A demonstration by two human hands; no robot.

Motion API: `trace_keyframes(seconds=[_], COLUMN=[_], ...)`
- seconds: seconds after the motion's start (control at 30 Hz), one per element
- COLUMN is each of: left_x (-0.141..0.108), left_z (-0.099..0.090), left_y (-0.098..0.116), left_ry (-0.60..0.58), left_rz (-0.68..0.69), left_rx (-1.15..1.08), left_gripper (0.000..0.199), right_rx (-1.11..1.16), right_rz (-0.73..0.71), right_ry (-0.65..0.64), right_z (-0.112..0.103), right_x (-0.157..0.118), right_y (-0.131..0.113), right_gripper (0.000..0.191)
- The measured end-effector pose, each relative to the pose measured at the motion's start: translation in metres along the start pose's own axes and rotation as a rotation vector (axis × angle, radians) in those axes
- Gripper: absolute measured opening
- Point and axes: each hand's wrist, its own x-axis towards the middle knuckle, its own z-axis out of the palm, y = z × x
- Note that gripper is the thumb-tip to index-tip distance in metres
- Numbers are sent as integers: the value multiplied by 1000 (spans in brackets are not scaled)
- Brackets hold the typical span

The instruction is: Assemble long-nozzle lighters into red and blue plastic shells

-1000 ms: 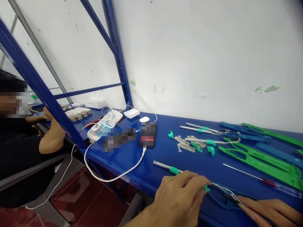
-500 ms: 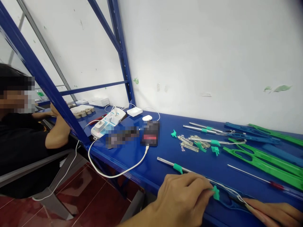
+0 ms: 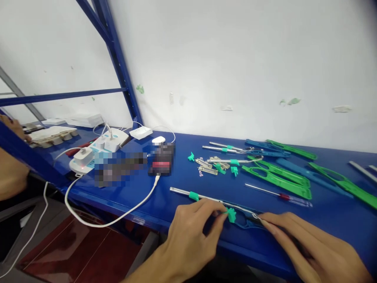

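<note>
My left hand (image 3: pixel 196 228) is closed in a pinch at the bench's front edge, its thumb and finger on a small turquoise plastic piece (image 3: pixel 231 215). Beside it lies a thin metal tube (image 3: pixel 179 191) with a turquoise sleeve (image 3: pixel 193 195) around it. White cord (image 3: pixel 241 207) runs from the tube toward my right hand (image 3: pixel 318 243). That hand's fingertips close on the dark end by the cord, over a blue plastic handle half (image 3: pixel 244 224); exactly what they grip is partly hidden.
A screwdriver (image 3: pixel 284 196), green handle halves (image 3: pixel 277 181), more tubes (image 3: pixel 224 161) and small clear-and-metal parts (image 3: pixel 207 167) lie behind my hands. Leftward are a phone-like device (image 3: pixel 161 159) on a white cable (image 3: pixel 141 206), a power strip (image 3: pixel 100 149) and another person's arm (image 3: pixel 10 173).
The view has swung right, so the bench things sit farther left and more of my right hand shows. Both hands keep their hold; the other person is mostly out of view.
</note>
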Motion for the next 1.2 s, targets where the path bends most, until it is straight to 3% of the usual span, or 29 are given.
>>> trace_keyframes(seconds=[0.1,0.17,0.3,0.5,0.57,0.67,0.77,0.97,1.2], left_x=[1,1,3,1,0,1,4,9,4], left_z=[0,0,0,2,3,2,2,2,-3], left_y=[1,1,2,0,0,0,-1,-7,-9], left_ry=[-15,-22,-48,-80,-76,-144,-221,-174,-179], left_rz=[-13,-4,-29,-89,-86,-71,-27,62,122], left_rx=[-5,-5,50,168,194,234,253,231,246], left_gripper=[13,13,12,12,20,37,34,19,23], right_rx=[-59,-56,-8,35,39,45,46,64,53], right_rz=[-108,-106,-68,-26,-18,-10,-18,5,5], right_ry=[-80,-80,-15,80,88,88,81,65,66], right_z=[-5,-7,-11,-16,-16,-16,-17,-19,-18], right_x=[9,13,23,37,39,39,39,43,42], right_y=[-8,-11,-19,-30,-31,-32,-32,-33,-35], right_gripper=[44,40,31,32,34,35,38,42,43])
